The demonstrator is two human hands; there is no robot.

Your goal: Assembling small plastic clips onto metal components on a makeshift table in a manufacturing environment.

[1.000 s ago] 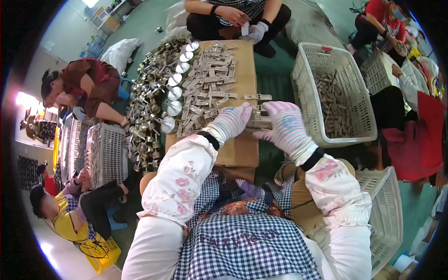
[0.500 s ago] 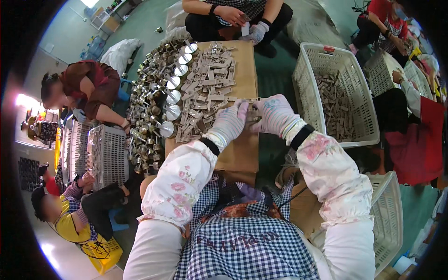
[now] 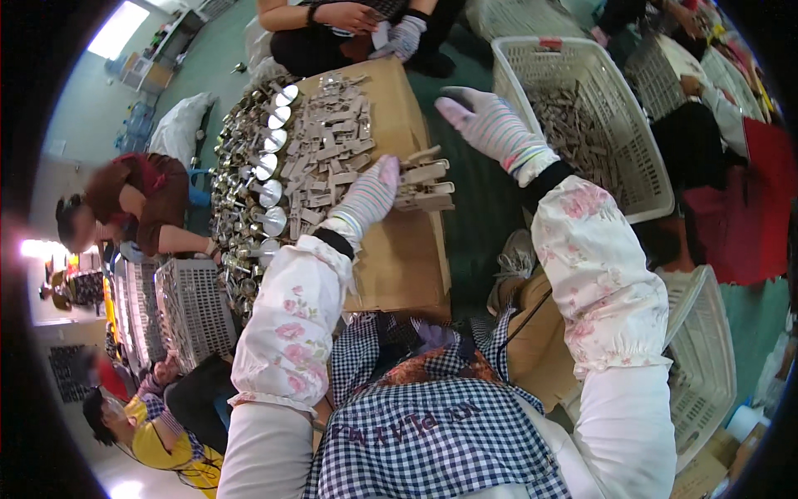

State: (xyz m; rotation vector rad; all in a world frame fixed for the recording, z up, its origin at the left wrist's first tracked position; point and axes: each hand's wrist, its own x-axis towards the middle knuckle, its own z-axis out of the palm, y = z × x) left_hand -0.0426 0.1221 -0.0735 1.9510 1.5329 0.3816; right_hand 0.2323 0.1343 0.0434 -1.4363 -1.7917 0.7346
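While the gloved left hand (image 3: 370, 193) rested on a bundle of flat metal pieces (image 3: 426, 185) at the cardboard surface's (image 3: 407, 258) right edge, fingers closed over it, the right hand (image 3: 486, 125) hovered beyond that edge, fingers spread, empty. Those pieces looked stiff, light singly, and slippery; gripping across the whole bundle seemed safest.

Floral sleeves, striped gloves

The left hand (image 3: 370, 193) and right hand (image 3: 490, 125) wear knitted gloves with pale pink and grey stripes, black cuffs, white rose-printed oversleeves, and a blue-and-white checked apron (image 3: 424, 432).
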